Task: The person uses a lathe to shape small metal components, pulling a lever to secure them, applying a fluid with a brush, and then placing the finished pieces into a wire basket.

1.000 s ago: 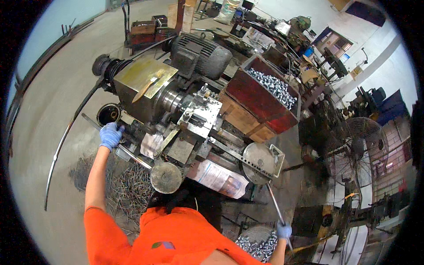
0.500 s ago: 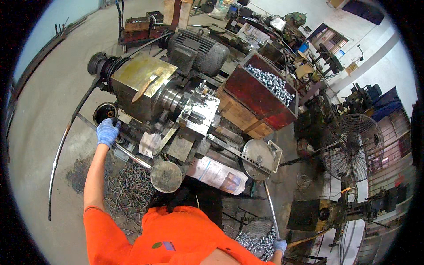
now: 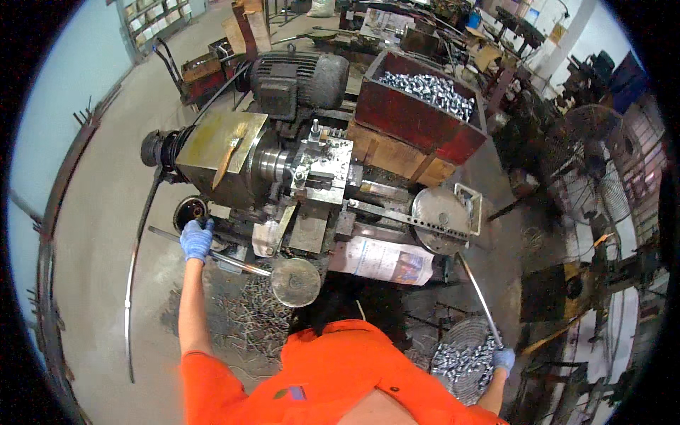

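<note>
Orange short-sleeved shirt, blue gloves on left hand (image 3: 196, 239) and right hand (image 3: 503, 359)

From my feed I see a red bin (image 3: 418, 117) heaped with shiny metal parts (image 3: 428, 91), resting on wooden crates (image 3: 397, 152) behind the machine. A grey electric motor (image 3: 297, 79) sits above a brass-coloured housing (image 3: 216, 145). A printed paper sack (image 3: 382, 258) lies at the machine's front edge. Curled metal swarf (image 3: 251, 319) litters the concrete floor (image 3: 99, 212). Off to one side stands a pedestal fan (image 3: 595, 138), and a hand truck (image 3: 188, 67) waits farther back.
</note>
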